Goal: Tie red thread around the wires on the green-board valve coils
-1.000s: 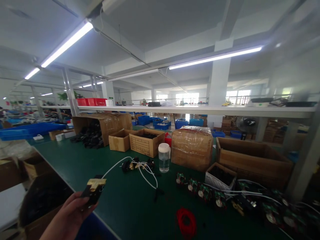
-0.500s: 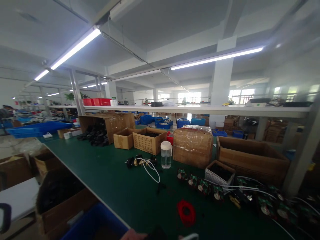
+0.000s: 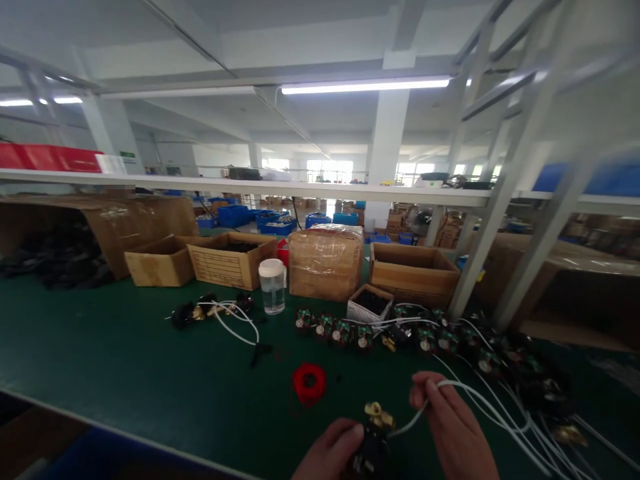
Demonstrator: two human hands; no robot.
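At the near edge my left hand (image 3: 333,450) is closed around a black unit (image 3: 367,453) with a brass fitting (image 3: 379,415) at its top. My right hand (image 3: 453,420) pinches a white cable (image 3: 413,421) between thumb and fingers, right of the black unit. The cable runs from that unit through the fingers and joins a loop of white cables (image 3: 500,417) on the right. A coil of red wire (image 3: 309,384) lies beyond my left hand. Several green circuit-board units (image 3: 341,331) stand in a row behind it.
A clear water bottle (image 3: 273,287) stands before a taped carton (image 3: 326,263). Open cardboard boxes (image 3: 233,260) line the back of the green bench (image 3: 125,373). More brass-and-black parts (image 3: 210,309) lie left. Metal shelf posts (image 3: 493,230) rise at right.
My view has swung right and down. Both hands have come into fuller view, with the black unit in the left and the white cable in the right.
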